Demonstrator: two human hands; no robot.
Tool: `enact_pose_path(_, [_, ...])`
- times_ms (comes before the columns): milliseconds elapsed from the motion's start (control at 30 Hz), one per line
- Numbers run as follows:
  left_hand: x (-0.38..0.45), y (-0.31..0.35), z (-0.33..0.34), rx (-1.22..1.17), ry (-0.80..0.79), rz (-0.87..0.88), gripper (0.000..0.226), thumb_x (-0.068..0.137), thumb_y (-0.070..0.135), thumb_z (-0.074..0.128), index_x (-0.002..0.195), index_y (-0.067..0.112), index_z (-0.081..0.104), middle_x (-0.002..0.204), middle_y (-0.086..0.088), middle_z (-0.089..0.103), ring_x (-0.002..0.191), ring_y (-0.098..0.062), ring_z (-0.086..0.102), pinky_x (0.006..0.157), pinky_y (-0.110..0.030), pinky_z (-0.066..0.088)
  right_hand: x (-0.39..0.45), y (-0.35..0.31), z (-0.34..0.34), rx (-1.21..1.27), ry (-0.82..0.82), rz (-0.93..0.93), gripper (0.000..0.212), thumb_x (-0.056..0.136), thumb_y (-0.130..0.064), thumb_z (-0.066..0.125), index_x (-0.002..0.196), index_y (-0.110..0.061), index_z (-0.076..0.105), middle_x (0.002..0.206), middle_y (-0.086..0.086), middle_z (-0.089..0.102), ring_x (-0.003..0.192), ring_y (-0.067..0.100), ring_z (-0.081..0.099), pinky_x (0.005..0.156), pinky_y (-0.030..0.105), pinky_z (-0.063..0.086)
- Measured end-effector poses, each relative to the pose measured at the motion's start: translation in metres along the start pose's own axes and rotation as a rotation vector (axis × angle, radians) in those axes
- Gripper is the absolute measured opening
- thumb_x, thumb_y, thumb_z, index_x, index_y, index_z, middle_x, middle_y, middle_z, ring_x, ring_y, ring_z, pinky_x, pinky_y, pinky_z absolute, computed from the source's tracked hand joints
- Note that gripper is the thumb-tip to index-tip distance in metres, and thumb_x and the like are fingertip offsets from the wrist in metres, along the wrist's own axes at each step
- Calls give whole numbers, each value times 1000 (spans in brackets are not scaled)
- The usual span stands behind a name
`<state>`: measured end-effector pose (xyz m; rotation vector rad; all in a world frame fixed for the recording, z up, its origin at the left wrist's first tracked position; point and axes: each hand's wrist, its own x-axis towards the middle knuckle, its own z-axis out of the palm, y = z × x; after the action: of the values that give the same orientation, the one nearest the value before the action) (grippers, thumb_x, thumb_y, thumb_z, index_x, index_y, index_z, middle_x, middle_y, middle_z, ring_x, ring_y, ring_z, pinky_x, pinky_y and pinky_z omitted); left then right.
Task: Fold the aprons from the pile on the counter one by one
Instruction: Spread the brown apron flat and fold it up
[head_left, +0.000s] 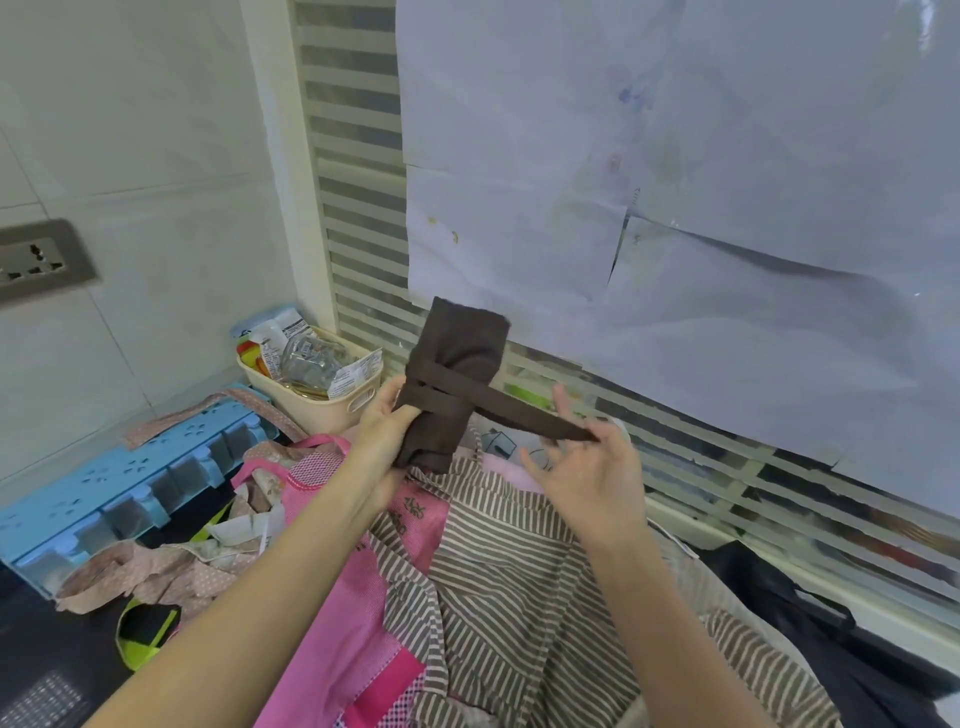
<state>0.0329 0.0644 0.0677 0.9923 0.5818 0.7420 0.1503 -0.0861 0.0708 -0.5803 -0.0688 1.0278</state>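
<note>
Brown apron (453, 382) rolled, left hand (382, 434) clasping it, right hand (587, 467) pinching its strap (530, 413); striped apron (519, 582) and pink apron (343, 623) unfolded.

Open air at twelve o'clock, up to the papered window blind (727, 156). Blocked at nine by a cream basket (332, 400) of packets and a blue plastic rack (130, 488) against the tiled wall (130, 130). Heaped at six with a striped apron (519, 597) and a pink apron (337, 623), covering the counter. Crowded at four by dark fabric (810, 623) along the sill.
</note>
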Motion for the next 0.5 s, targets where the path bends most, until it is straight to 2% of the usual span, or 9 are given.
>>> enact_pose_path(67, [2, -3, -6, -9, 125, 17, 20, 93, 1, 50, 93, 20, 57, 92, -12, 65, 76, -22, 61, 52, -24, 54, 4, -6, 7, -119, 21, 91, 20, 91, -13, 53, 86, -6, 70, 86, 5, 73, 123, 26, 53, 114, 51, 23])
enact_pose_path(133, [5, -4, -10, -41, 228, 19, 21, 94, -1, 47, 92, 19, 54, 91, -12, 63, 72, -21, 60, 49, -23, 54, 7, -5, 10, -297, 17, 211, 25, 85, -12, 59, 65, -5, 73, 78, 9, 72, 123, 31, 52, 116, 49, 23])
enact_pose_path(200, [8, -1, -11, -104, 263, 21, 21, 95, 0, 46, 91, 19, 52, 90, -11, 62, 73, -20, 61, 51, -23, 55, 13, -5, 6, -489, 68, 243, 28, 83, -14, 62, 58, -8, 74, 73, 8, 71, 106, 28, 61, 112, 42, 30])
enact_pose_path(267, [12, 5, -14, -96, 234, 21, 21, 95, 2, 46, 94, 21, 54, 93, -11, 64, 77, -22, 63, 60, -27, 57, 16, -5, 4, -646, 134, 232, 28, 86, -14, 62, 60, -10, 71, 65, 3, 64, 79, 19, 64, 94, 34, 40])
enact_pose_path(300, [13, 7, -16, -76, 200, 25, 20, 96, 3, 46, 97, 21, 55, 95, -12, 65, 79, -23, 64, 65, -30, 57, 18, -5, 4, -711, 171, 193, 21, 87, -11, 61, 67, -10, 67, 62, 2, 58, 67, 15, 58, 81, 31, 42])
enact_pose_path(333, [13, 9, -17, -58, 163, 27, 19, 96, 4, 47, 98, 21, 56, 96, -12, 66, 81, -23, 65, 69, -32, 56, 21, -5, 4, -737, 221, 138, 11, 87, -5, 60, 78, -10, 62, 59, 2, 51, 59, 14, 50, 69, 28, 42])
enact_pose_path(400, [14, 11, -18, -14, 103, 24, 18, 96, 6, 47, 97, 21, 58, 96, -11, 67, 80, -20, 66, 68, -30, 56, 28, -8, 2, -791, 306, -15, 20, 88, 3, 55, 97, -14, 56, 53, 0, 41, 50, 11, 37, 50, 23, 36])
enact_pose_path(500, [13, 17, -22, 4, 32, -11, 20, 96, 8, 48, 100, 23, 61, 97, -7, 69, 82, -18, 67, 63, -25, 57, 35, -19, 9, -1005, 173, -103, 25, 90, 6, 47, 96, -12, 63, 46, -2, 33, 41, 10, 25, 36, 20, 23])
